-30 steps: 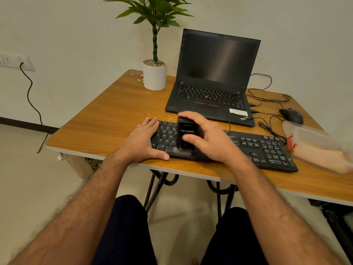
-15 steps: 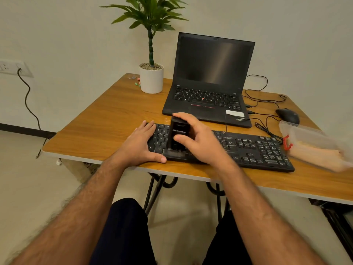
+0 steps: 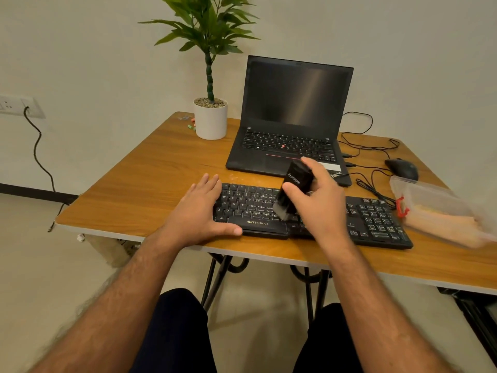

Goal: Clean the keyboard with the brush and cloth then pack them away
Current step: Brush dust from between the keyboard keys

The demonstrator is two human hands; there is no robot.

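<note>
A black keyboard (image 3: 376, 224) lies along the front edge of the wooden table (image 3: 150, 179). My right hand (image 3: 320, 203) grips a black brush (image 3: 294, 181) and holds it tilted, with its bristles down on the keys near the keyboard's middle. My left hand (image 3: 199, 211) lies flat on the keyboard's left end, fingers straight, thumb along the front edge. An orange cloth (image 3: 443, 224) shows blurred inside the clear box at the right.
An open black laptop (image 3: 290, 117) stands behind the keyboard. A potted plant (image 3: 211, 117) is at the back left. A mouse (image 3: 402, 168) and loose cables (image 3: 368, 181) lie at the back right. The clear plastic box (image 3: 419, 195) sits at the right edge.
My right hand has moved the brush rightward along the keys and tilted it. My left hand stays on the keyboard's left end. The camera has pulled back a little.
</note>
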